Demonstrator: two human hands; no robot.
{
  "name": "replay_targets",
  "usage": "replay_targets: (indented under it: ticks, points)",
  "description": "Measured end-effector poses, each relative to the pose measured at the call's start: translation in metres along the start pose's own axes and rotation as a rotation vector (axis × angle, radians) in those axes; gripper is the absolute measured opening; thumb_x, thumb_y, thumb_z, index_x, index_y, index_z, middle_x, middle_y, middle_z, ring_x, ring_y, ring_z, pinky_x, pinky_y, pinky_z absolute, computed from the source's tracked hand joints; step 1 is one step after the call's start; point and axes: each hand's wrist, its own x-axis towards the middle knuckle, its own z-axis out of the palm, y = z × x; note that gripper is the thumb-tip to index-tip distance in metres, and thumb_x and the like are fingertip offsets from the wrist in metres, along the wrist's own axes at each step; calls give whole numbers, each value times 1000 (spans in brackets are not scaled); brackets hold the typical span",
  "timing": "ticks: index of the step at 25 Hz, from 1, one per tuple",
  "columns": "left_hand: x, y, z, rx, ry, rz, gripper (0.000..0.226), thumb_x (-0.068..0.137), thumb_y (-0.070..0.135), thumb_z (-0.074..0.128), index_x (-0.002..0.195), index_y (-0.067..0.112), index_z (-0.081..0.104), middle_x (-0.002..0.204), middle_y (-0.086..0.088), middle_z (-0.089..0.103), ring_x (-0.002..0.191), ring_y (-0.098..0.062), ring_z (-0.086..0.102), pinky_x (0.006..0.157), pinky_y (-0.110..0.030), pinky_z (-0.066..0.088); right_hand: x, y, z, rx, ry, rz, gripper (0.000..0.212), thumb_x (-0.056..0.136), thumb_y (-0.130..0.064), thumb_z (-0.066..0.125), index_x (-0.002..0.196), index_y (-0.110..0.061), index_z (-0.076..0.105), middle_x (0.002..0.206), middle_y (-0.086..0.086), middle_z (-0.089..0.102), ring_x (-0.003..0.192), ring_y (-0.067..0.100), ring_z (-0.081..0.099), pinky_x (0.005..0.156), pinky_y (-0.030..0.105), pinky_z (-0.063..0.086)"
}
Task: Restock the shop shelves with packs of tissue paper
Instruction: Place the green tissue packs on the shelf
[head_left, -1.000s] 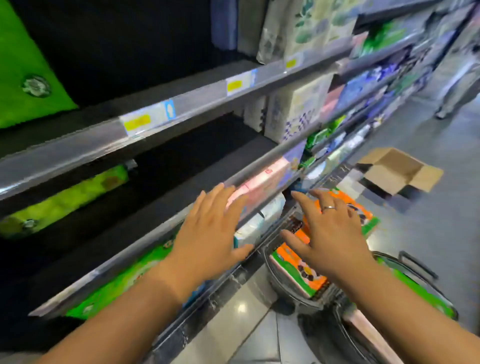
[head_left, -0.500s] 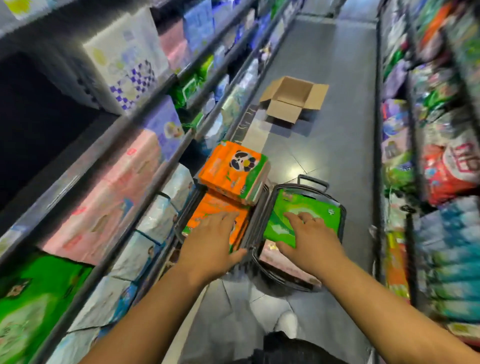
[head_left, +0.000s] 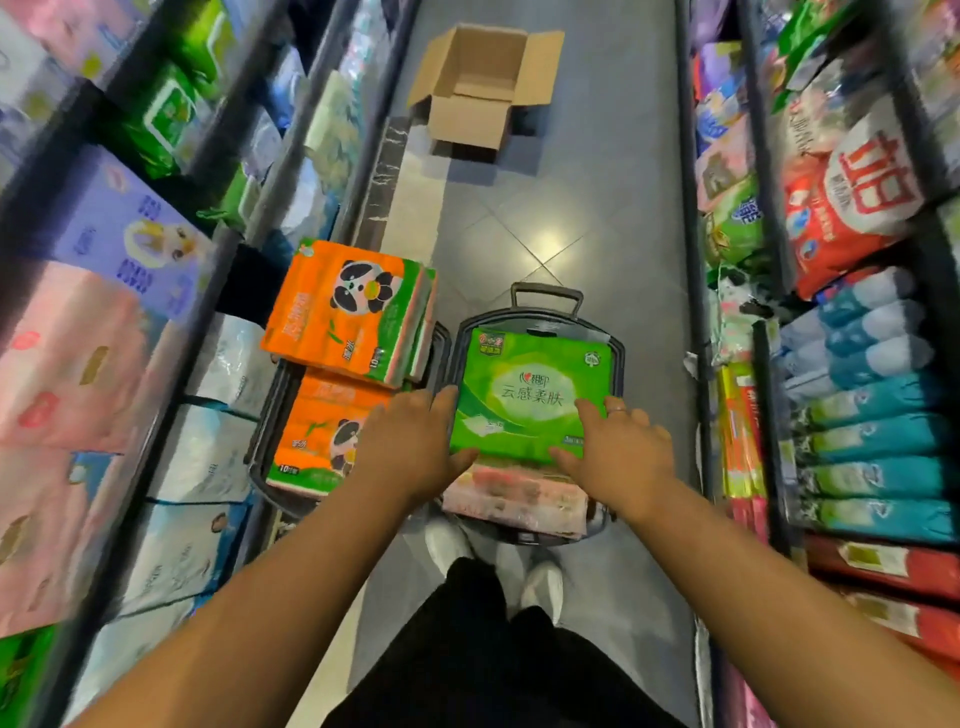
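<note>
Shop aisle with a grey tiled floor (head_left: 597, 208), full left shelves (head_left: 130, 260) and full right shelves (head_left: 857, 364). Nearest: black trousers and white shoes (head_left: 447, 540), standing just behind two dark baskets on the floor.

Both hands are on the green tissue pack (head_left: 524, 395), the task item. It lies flat on top of a pink pack (head_left: 514, 493) in the right basket (head_left: 617, 345).
- Left hand (head_left: 415, 447): fingers mostly straight along the pack's left edge, thumb at the near edge.
- Right hand (head_left: 618, 452): fingers spread and laid on the near right corner, thumb at the near edge, ring visible.
- Neither hand is curled around the pack yet, so they are touching it, not gripping.

The left basket (head_left: 258, 457) holds a near orange panda pack (head_left: 322, 436). A far orange panda pack (head_left: 348, 312) sits tilted on top, overhanging the rim. Further off, an open cardboard box (head_left: 483, 88) sits on the floor mid-aisle.

Risks, as a judgement:
- The wrapper looks slick and soft, and both hands are at the near end. A lift from there may let the far end sag, or the pack slip out.
- The pink pack might drag up with it.
- A left forearm swing toward the shelf could knock the tilted orange pack off.
- The box is a trip hazard if the person steps forward.
</note>
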Motion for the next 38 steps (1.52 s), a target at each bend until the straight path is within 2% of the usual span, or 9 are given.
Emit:
replay_targets:
  ticks: [6, 11, 18, 22, 27, 30, 33, 36, 38]
  points:
    - [119, -16, 78, 35, -220, 14, 77, 83, 68, 48, 139, 17, 34, 129, -15, 51, 115, -33, 51, 88, -44, 47, 96, 27, 71, 188, -157, 172, 88, 81, -67, 54, 147, -17, 26, 140, 17, 42, 123, 38, 44, 97, 45, 43]
    - [200, -48, 161, -65, -371, -41, 86, 83, 66, 52, 143, 10, 27, 135, -19, 45, 119, -38, 48, 94, -45, 44, 175, 38, 142, 279, -201, 317, 102, 74, -69, 62, 147, -10, 23, 134, 24, 44, 120, 41, 46, 98, 46, 43]
    - [272, -55, 247, -331, -356, -162, 87, 76, 67, 61, 140, 17, 30, 130, -16, 50, 116, -37, 53, 96, -47, 45, 260, 49, 218, 451, -178, 480, 126, 68, -73, 64, 152, -8, -2, 152, 25, 14, 136, 44, 25, 112, 46, 25]
    - [301, -48, 274, -397, -237, -249, 93, 67, 73, 64, 135, 16, 35, 127, -13, 53, 115, -36, 53, 96, -50, 45, 295, 66, 239, 467, -140, 470, 131, 68, -73, 65, 152, -6, -11, 153, 26, 14, 138, 42, 22, 113, 46, 24]
    - [310, -19, 277, -530, -133, -448, 104, 65, 55, 80, 144, 14, 26, 137, -12, 40, 126, -34, 41, 106, -46, 36, 312, 71, 241, 713, -36, 550, 141, 58, -57, 83, 152, -11, -10, 154, 19, 14, 141, 35, 21, 113, 42, 23]
    - [310, -15, 274, -577, -138, -511, 111, 66, 45, 82, 149, 13, 16, 143, -13, 34, 131, -35, 37, 110, -45, 32, 316, 77, 238, 771, -30, 582, 136, 54, -55, 86, 153, -9, 5, 151, 19, 22, 140, 33, 23, 112, 41, 26]
    - [306, -17, 270, -626, -96, -529, 112, 62, 49, 84, 148, 15, 22, 141, -12, 38, 129, -33, 40, 109, -44, 34, 309, 87, 237, 852, 41, 582, 117, 52, -56, 87, 144, -13, 29, 138, 15, 39, 132, 31, 35, 107, 40, 35]
    - [296, -19, 264, -718, -28, -561, 92, 60, 50, 84, 133, 16, 40, 129, -9, 48, 119, -25, 48, 103, -39, 41, 298, 92, 237, 1014, 120, 626, 93, 47, -63, 84, 119, -21, 44, 124, 10, 51, 118, 29, 50, 99, 44, 45]
    - [290, -17, 257, -807, 31, -593, 77, 60, 52, 83, 116, 18, 42, 121, -7, 52, 111, -21, 53, 95, -37, 46, 290, 94, 234, 1122, 186, 650, 78, 44, -66, 81, 100, -30, 41, 116, 6, 56, 108, 24, 57, 91, 42, 50]
